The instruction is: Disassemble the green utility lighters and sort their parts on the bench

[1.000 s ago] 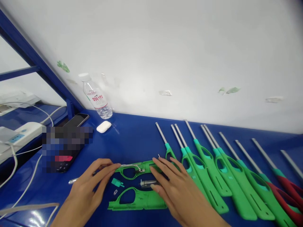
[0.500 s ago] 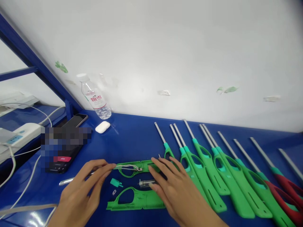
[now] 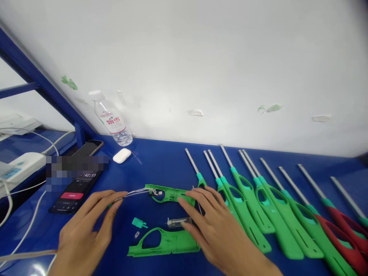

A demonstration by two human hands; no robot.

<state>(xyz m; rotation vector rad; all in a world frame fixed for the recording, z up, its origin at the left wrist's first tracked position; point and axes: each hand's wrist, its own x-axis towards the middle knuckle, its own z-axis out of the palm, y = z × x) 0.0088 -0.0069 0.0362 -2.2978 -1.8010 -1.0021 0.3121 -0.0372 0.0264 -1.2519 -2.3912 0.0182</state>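
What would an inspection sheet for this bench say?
Surface: blue tabletop.
Job's things: farther green half, thin wires running from it; nearer green half; clear cylinder between; teal piece; lighters at right.
Clutter: bottle, white case, phone.
Left hand: pinching the wires' end.
Right hand: fingers spread, touching the farther half.
Cables: pale cables at left, near a power strip.
Surroundings: white wall with stuck scraps; blue frame.

The right hand (image 3: pixel 214 224) hides the right ends of 2 green half-shells (image 3: pixel 179 242).
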